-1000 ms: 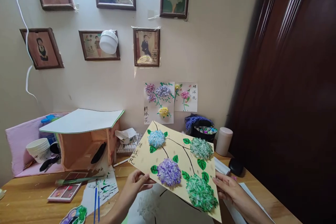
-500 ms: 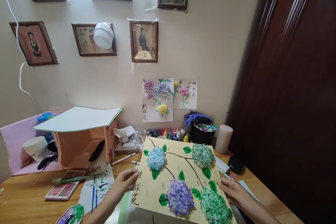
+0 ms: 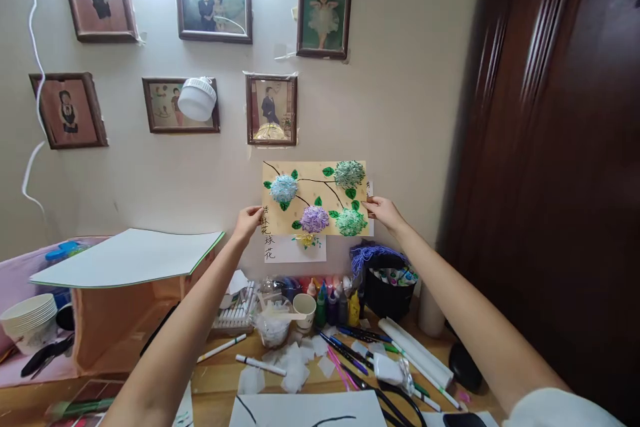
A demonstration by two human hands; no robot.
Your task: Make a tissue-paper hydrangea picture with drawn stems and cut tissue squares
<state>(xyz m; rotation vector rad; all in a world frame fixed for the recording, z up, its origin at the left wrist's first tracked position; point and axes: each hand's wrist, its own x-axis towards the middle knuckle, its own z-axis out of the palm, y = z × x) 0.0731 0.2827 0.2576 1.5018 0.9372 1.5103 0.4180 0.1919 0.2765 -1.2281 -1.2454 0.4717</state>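
A cream sheet (image 3: 310, 190) with blue, purple and green textured flowers, green leaves, dark stems and black characters is held upright at arm's length before the wall. My left hand (image 3: 249, 221) pinches its left edge. The right edge is gripped by my right hand (image 3: 383, 210). Behind it, a white flower picture (image 3: 285, 252) on the wall is mostly covered, with a yellow flower showing below. Another picture behind the right edge shows only a strip.
Framed photos (image 3: 271, 110) and a white lamp (image 3: 197, 99) are above. On the desk lie paint bottles (image 3: 333, 307), a paper cup (image 3: 305, 312), pens, scissors (image 3: 390, 407), paper squares (image 3: 295, 370) and a white sheet (image 3: 310, 410). A black pen holder (image 3: 390, 290) stands right.
Both hands have raised the cream sheet from over the desk up and away to the wall pictures, now overlapping them. The view has tilted upward, and the desk items behind the sheet are uncovered.
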